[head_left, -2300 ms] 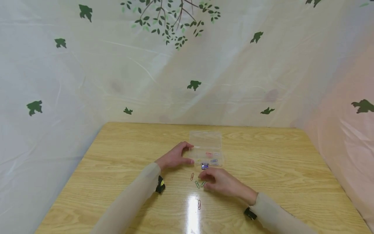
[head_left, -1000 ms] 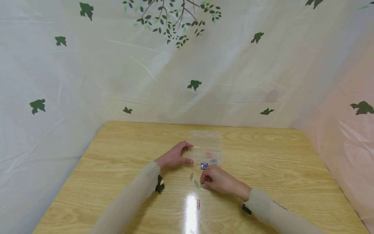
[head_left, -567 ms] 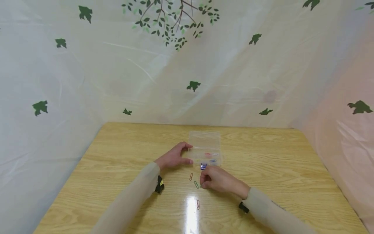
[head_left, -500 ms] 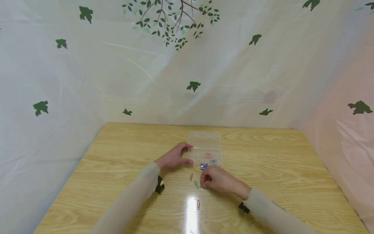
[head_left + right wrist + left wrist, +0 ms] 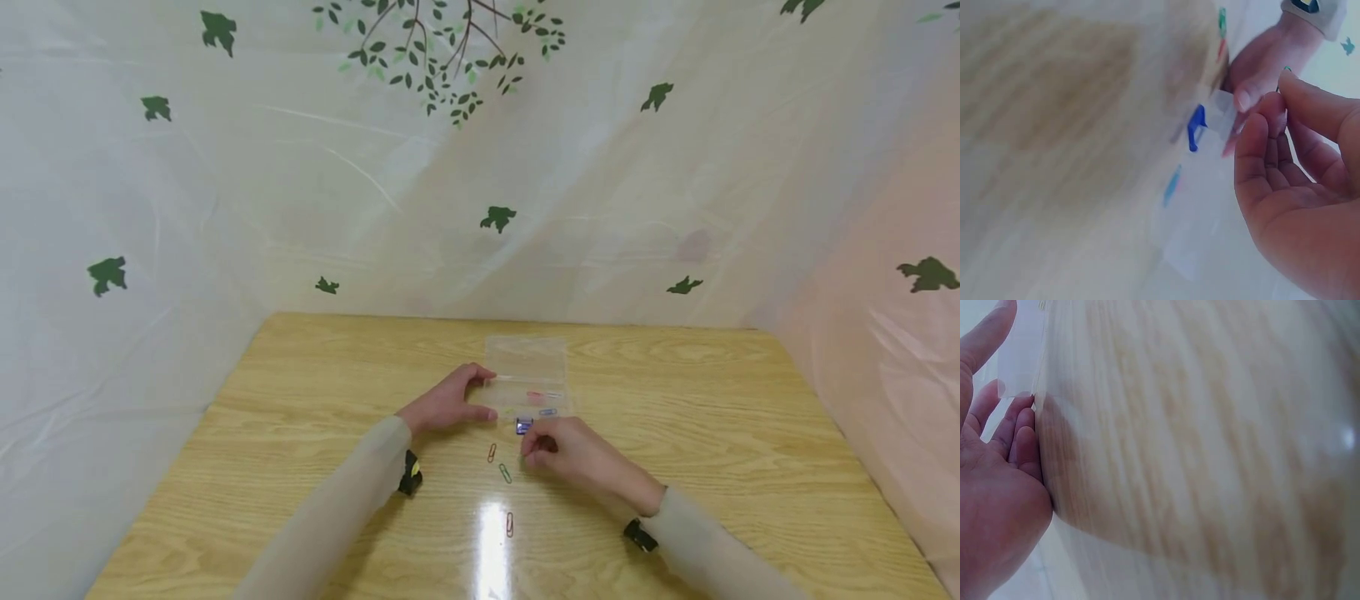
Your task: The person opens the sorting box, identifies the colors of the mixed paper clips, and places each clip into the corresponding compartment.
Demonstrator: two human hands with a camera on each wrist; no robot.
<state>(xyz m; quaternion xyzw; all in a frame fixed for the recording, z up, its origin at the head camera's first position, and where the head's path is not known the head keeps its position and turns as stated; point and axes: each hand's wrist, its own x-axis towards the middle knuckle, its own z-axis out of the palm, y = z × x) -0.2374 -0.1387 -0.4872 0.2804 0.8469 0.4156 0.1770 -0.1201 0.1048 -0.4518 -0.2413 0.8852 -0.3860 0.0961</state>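
Note:
My left hand grips the left side of an open clear plastic box, thumb at its front corner and fingers at the back; the left wrist view shows the box wall between them. Just in front of the box, my right hand pinches a small green paper clip between thumb and forefinger, mostly hidden by the fingertips. A red paper clip, a green paper clip and another red paper clip lie on the table before the box.
Inside the box lie a blue paper clip and a pink-red one. A small blue-purple clip-like piece sits at its front edge. The raised lid leans back. White curtain encloses the wooden table.
My right hand has reached down to a green paper clip on the table, pinched it and lifted it slightly up and right. The left hand has stayed on the box.

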